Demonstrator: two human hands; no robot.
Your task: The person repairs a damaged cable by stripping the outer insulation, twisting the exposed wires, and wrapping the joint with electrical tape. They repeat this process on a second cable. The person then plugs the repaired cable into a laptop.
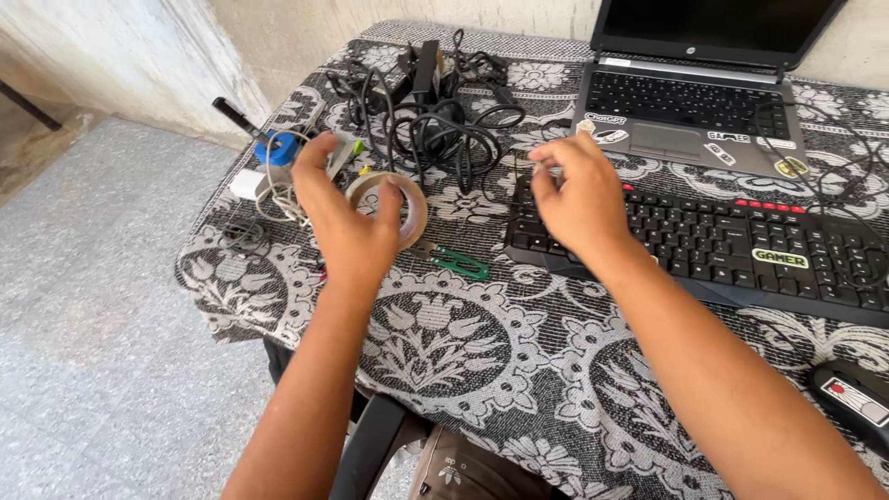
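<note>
My left hand (344, 218) grips a roll of beige tape (407, 206), thumb on its near side, fingers over its far side, just above the patterned tablecloth (444, 343). My right hand (579, 193) hovers over the left end of a black keyboard (741, 248), fingers curled, pinching something small and thin that I cannot make out. A green-handled tool (458, 264) lies between the two hands.
A tangle of black cables and a charger (435, 111) lies behind the tape. An open laptop (690, 102) stands at the back right. A blue tape roll (281, 148) and white adapter (248, 183) sit by the left edge. A mouse (854, 393) lies at right.
</note>
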